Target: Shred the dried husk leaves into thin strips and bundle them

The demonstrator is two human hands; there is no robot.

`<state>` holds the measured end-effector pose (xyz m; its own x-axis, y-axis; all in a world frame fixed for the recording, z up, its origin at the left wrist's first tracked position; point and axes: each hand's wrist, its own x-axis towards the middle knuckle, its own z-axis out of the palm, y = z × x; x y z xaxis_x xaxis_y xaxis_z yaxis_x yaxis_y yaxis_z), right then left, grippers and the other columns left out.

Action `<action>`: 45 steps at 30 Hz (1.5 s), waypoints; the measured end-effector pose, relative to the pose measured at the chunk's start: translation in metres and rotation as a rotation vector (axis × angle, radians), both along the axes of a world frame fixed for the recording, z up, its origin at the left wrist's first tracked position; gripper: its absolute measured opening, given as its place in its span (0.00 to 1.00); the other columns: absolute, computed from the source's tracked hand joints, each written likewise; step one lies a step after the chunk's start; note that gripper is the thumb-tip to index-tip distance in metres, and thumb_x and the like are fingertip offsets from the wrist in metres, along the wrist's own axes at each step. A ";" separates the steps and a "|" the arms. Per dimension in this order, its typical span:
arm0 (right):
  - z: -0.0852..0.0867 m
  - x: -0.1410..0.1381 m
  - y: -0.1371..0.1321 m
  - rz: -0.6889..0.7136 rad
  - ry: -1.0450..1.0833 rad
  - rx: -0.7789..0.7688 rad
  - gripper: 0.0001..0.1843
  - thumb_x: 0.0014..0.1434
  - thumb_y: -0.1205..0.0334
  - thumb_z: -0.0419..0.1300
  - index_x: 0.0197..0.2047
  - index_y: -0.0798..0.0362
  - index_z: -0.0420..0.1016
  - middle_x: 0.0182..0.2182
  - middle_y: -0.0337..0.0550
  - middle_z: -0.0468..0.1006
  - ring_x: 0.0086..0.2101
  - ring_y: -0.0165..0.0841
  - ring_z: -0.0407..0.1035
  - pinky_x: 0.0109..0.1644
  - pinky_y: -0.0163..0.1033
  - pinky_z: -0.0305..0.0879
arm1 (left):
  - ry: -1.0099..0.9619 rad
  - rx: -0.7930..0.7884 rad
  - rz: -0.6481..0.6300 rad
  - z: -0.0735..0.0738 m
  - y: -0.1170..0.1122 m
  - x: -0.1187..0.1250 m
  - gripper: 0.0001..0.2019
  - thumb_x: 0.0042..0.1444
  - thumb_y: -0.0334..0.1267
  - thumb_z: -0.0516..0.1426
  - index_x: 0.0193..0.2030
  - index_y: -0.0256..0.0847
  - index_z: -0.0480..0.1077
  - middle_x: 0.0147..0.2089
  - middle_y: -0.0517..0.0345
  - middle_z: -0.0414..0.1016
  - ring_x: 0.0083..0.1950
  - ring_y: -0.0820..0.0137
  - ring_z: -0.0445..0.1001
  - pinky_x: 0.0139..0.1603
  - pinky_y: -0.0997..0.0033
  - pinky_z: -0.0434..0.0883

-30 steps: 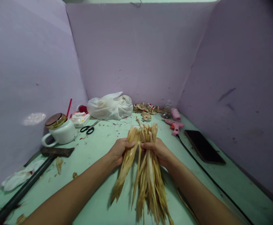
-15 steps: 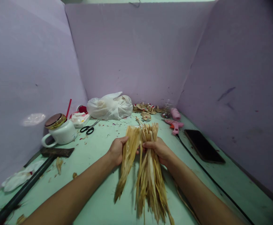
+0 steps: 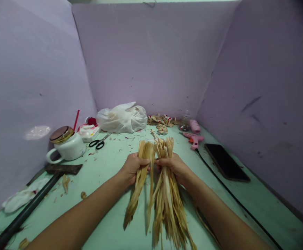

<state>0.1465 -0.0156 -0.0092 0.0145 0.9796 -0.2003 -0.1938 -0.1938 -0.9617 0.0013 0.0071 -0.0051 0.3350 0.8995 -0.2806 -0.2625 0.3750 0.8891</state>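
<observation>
My left hand [image 3: 133, 168] is closed around a wide, flat piece of dried corn husk [image 3: 138, 194], its thumb lying across the front. A narrow husk strip [image 3: 149, 194] hangs between my two hands, partly split from the wide piece; its upper end is near both thumbs. My right hand [image 3: 176, 166] grips a thick bundle of thin dried husk strips [image 3: 168, 208], held upright with the loose ends fanning down toward the table. The fingers behind the husks are mostly hidden.
On the left are a hammer [image 3: 64, 169], a white mug [image 3: 72, 147] with a jar on it, and black scissors [image 3: 99, 143]. A plastic bag [image 3: 122, 118] sits at the back. A pink glue gun [image 3: 194, 139], its cord and a phone [image 3: 226, 162] lie right. Purple walls [image 3: 151, 62] enclose the table.
The left thumb has moved right across the husk. A narrow strip now stands apart from the wide piece, with a gap between them. The right hand has barely shifted.
</observation>
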 end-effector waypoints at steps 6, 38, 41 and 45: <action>-0.002 -0.004 0.001 -0.040 0.034 0.074 0.18 0.32 0.64 0.68 0.31 0.55 0.72 0.19 0.35 0.72 0.20 0.30 0.65 0.27 0.37 0.63 | 0.066 0.093 0.028 0.002 -0.007 0.003 0.09 0.34 0.25 0.59 0.25 0.34 0.65 0.16 0.63 0.65 0.15 0.77 0.62 0.16 0.77 0.61; -0.007 0.001 0.004 -0.088 -0.001 0.031 0.07 0.33 0.69 0.62 0.21 0.56 0.68 0.15 0.36 0.70 0.17 0.29 0.63 0.24 0.36 0.61 | 0.032 0.033 0.000 0.001 0.002 -0.001 0.07 0.34 0.25 0.58 0.24 0.33 0.65 0.17 0.60 0.67 0.14 0.78 0.62 0.15 0.79 0.60; -0.005 -0.001 0.002 -0.050 0.021 0.024 0.07 0.33 0.68 0.62 0.21 0.56 0.69 0.15 0.36 0.70 0.18 0.29 0.63 0.24 0.36 0.61 | -0.022 0.044 -0.089 -0.002 0.002 -0.003 0.06 0.36 0.30 0.60 0.24 0.32 0.67 0.14 0.61 0.63 0.13 0.80 0.58 0.13 0.81 0.55; -0.005 -0.003 0.002 -0.022 0.022 0.042 0.07 0.33 0.68 0.62 0.22 0.56 0.69 0.15 0.37 0.70 0.18 0.29 0.63 0.25 0.36 0.61 | 0.013 0.070 -0.120 -0.003 0.001 -0.002 0.08 0.34 0.32 0.62 0.22 0.32 0.66 0.12 0.64 0.60 0.12 0.83 0.53 0.11 0.81 0.48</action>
<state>0.1437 -0.0139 -0.0138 0.0324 0.9867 -0.1592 -0.2192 -0.1484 -0.9643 -0.0007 0.0085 -0.0076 0.4380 0.8706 -0.2240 -0.2077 0.3404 0.9171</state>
